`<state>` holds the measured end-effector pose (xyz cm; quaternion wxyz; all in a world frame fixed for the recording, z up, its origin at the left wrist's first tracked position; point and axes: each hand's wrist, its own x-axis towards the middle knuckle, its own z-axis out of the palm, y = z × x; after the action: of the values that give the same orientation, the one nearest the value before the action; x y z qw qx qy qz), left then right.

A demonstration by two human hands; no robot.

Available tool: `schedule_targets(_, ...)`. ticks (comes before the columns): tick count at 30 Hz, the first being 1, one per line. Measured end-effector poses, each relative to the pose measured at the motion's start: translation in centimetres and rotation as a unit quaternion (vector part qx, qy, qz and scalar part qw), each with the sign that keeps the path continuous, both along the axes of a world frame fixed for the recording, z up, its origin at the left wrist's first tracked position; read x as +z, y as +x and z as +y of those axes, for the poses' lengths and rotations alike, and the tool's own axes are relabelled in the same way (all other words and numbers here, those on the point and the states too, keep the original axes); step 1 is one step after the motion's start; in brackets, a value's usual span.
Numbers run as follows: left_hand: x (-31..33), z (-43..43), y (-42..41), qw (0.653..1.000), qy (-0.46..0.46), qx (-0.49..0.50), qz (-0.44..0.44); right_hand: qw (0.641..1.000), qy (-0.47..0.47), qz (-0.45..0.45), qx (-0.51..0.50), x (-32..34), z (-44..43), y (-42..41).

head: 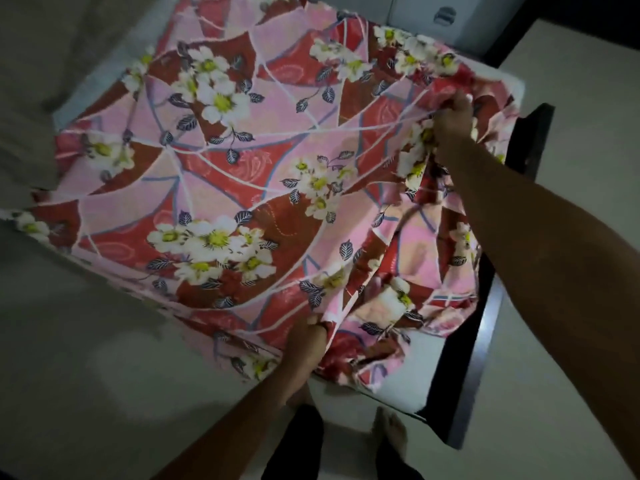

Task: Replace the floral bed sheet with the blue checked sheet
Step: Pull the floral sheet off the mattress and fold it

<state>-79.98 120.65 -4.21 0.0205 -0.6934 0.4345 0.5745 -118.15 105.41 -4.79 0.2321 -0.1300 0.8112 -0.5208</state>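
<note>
The floral bed sheet (249, 174), pink and red with white flowers, hangs stretched in the air across the middle of the view. My left hand (306, 337) grips its near edge at the bottom centre. My right hand (452, 121) grips a bunched handful of the sheet at the upper right, with loose folds sagging between the two hands. Under the sheet a white mattress (398, 386) shows at the lower right. No blue checked sheet is in view.
A dark bed frame (464, 368) runs along the mattress at the right. Pale floor (86, 358) lies on the left and right. A grey cabinet (446, 19) stands at the top right, a beige curtain (31, 81) hangs at the left. My bare feet (391, 434) stand below.
</note>
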Motion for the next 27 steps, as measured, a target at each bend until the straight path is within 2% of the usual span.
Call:
schedule_targets(1,0.3,0.7,-0.8,0.999,-0.012,-0.043,0.003,1.0,-0.007,-0.001,0.001,0.0,0.2,-1.0)
schedule_targets(3,0.5,1.8,-2.5,0.998,-0.025,-0.063,-0.012,1.0,-0.003,-0.007,0.018,1.1,0.8,-2.1)
schedule_targets(8,1.4,2.0,-6.2,0.994,-0.103,-0.015,0.03,1.0,-0.028,-0.001,0.0,2.6,1.0,-7.3)
schedule_targets(13,1.8,5.2,-12.6,0.973,-0.201,-0.112,-0.003,0.998,-0.041,-0.003,0.052,2.2,1.4,-14.5)
schedule_targets(16,1.4,7.5,-17.7,0.977,-0.193,-0.085,-0.024,0.995,-0.058,-0.005,0.081,1.7,2.2,-19.4)
schedule_targets(21,-0.7,12.2,-25.5,0.972,-0.19,-0.133,-0.041,0.99,-0.108,-0.02,0.091,-0.2,4.1,-28.3)
schedule_targets(23,-1.5,13.2,-27.1,0.975,-0.182,-0.114,-0.062,0.989,-0.091,-0.033,0.108,-3.0,4.9,-31.5)
schedule_targets(27,-2.9,13.3,-27.9,0.979,-0.171,-0.056,-0.093,0.979,-0.031,-0.12,0.165,-6.9,6.7,-33.8)
